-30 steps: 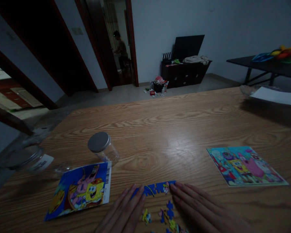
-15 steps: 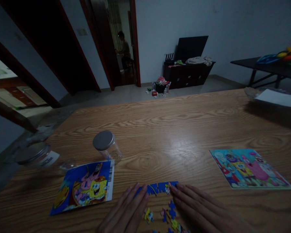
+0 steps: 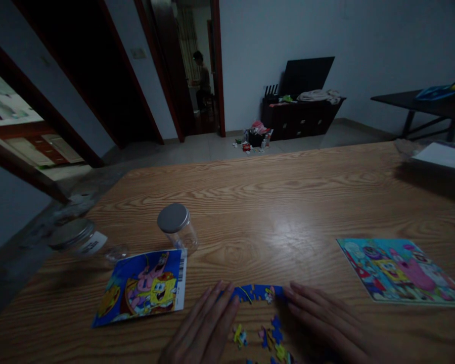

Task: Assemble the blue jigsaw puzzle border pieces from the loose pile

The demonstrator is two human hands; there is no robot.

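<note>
Your left hand (image 3: 202,328) and right hand (image 3: 322,316) both lie palm down, fingers open and not closing on anything. The fingertips of each hand are at one end of the blue jigsaw strip (image 3: 258,293), so it sits between them on the counter (image 3: 273,202). Near you, below the strip, are scattered loose jigsaw pcs (image 3: 271,336).

The pcs are prob. thin card: light, quite stiff, but the joined strip may come apart if you lift it by the middle. Better to hold it from both ends w/ fingertips, or slide it flat. For one loose pc, pinch opposite edges w/ two fingers.

Left of the strip lies a picture card (image 3: 142,288) w/ barcode, and to the right a 2nd picture card (image 3: 398,270). Further away stands a clear jar (image 3: 178,227) w/ metal lid.
</note>
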